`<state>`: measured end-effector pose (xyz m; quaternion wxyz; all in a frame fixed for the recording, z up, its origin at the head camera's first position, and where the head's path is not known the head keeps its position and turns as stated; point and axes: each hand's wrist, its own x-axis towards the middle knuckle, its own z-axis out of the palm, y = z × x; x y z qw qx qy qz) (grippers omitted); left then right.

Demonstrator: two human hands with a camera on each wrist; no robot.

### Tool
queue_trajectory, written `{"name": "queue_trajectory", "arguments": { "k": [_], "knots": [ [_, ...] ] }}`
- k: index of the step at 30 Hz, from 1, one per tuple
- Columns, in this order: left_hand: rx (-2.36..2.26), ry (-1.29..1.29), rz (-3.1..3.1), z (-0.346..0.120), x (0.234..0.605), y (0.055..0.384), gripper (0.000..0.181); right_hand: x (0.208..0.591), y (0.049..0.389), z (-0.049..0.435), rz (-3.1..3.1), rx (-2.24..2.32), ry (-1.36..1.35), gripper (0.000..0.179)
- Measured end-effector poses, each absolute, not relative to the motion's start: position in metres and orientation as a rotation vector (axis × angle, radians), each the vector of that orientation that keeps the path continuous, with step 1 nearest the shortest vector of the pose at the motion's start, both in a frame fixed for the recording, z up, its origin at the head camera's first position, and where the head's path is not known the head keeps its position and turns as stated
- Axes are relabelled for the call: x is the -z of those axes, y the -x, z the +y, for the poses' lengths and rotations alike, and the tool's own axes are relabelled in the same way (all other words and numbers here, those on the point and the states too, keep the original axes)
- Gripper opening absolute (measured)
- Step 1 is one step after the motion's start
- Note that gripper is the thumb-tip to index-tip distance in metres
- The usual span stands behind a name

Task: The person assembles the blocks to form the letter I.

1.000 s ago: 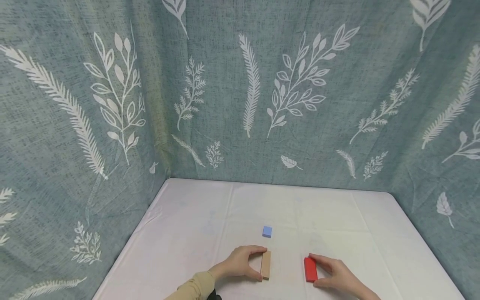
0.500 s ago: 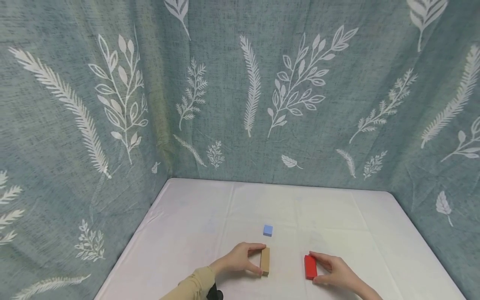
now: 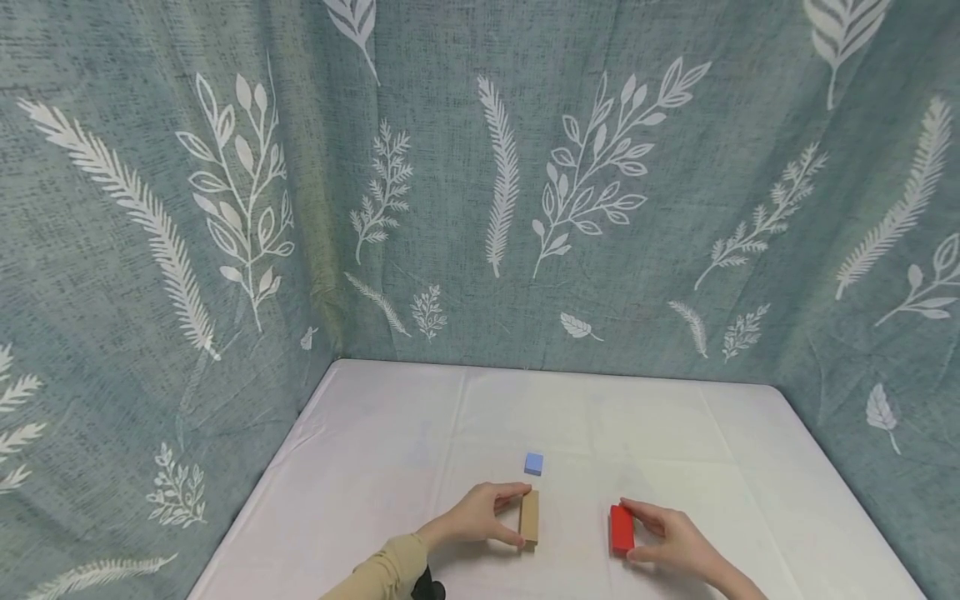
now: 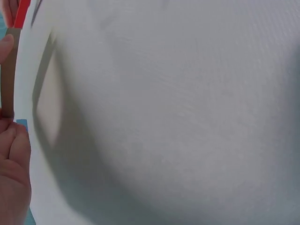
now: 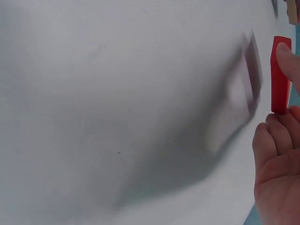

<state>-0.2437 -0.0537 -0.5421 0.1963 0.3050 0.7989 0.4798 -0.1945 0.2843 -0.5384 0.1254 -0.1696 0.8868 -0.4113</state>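
Above the bench [image 3: 637, 417], a tan block [image 3: 529, 518] is pinched endwise by the left hand [image 3: 477, 512], grip half-spread; at three o'clock, a red block [image 3: 622, 530] likewise by the right hand [image 3: 672, 539].

We can't make out any text, labels, brands, numbers or signs in any of the views, tbh.

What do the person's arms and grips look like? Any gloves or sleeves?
The left grip is a bare hand, with a plain tan sleeve at its wrist. A small black thing shows beside the sleeve; I can't tell what it is. The right grip is a bare hand too, with no sleeve showing.
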Motion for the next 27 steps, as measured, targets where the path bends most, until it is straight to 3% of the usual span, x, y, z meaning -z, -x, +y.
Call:
{"name": "queue_trajectory", "arguments": {
  "k": [27],
  "knots": [
    [-1.401,-0.870,2.362,-0.042,0.515,0.248,0.074,0.523,0.196,0.272,2.597,1.331,0.562,0.079]
  ]
}}
